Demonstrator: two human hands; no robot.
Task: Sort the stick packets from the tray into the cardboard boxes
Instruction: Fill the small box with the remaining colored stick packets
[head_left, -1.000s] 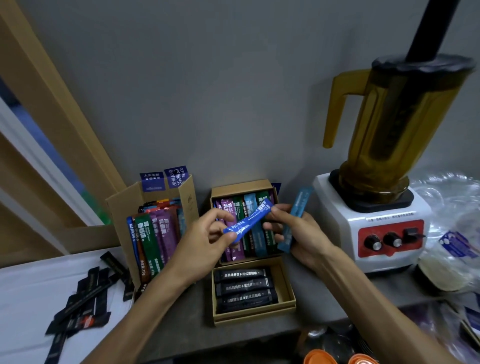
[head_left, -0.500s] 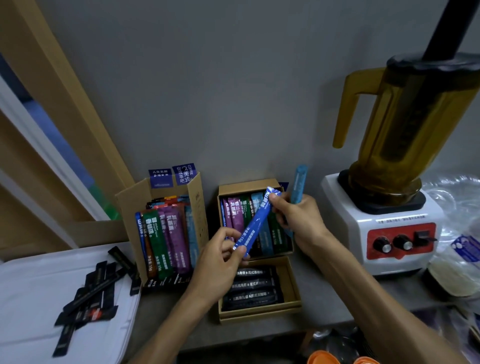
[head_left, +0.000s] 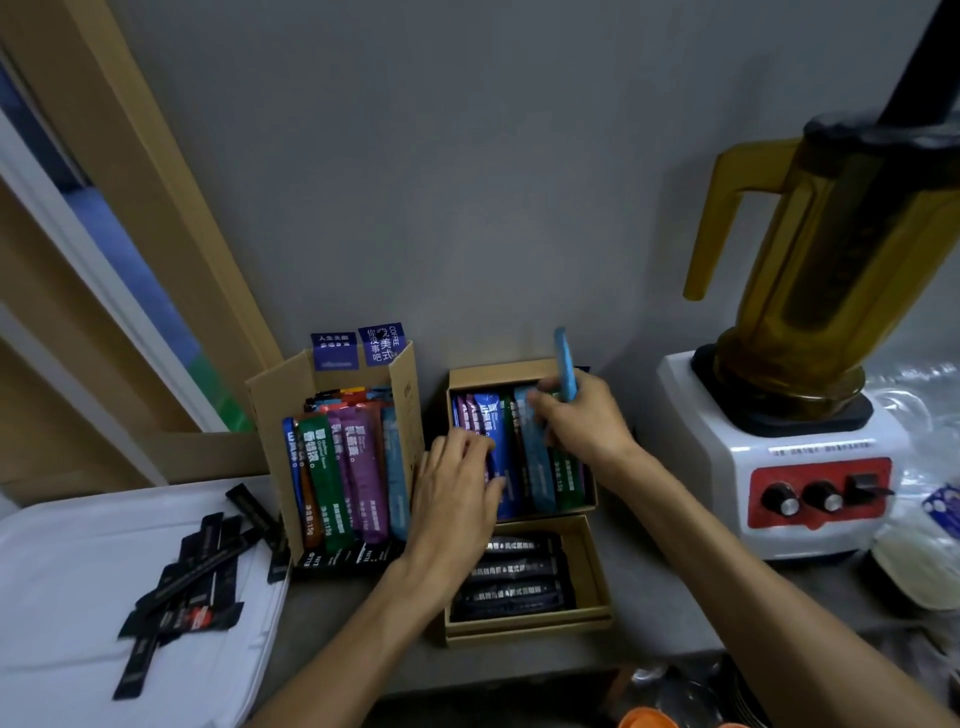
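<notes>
Dark blue packet now lies in rear box under flat left hand; right hand pinches light blue packet.

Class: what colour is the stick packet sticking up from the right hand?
The stick packet is light blue; head view.

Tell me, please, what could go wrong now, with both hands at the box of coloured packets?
The light blue packet is only pinched upright in the right hand while its fingers reach into the small box; it might slip out. The box looks tightly filled, so the dark blue packet under the left hand may buckle or lift its neighbours.
</notes>
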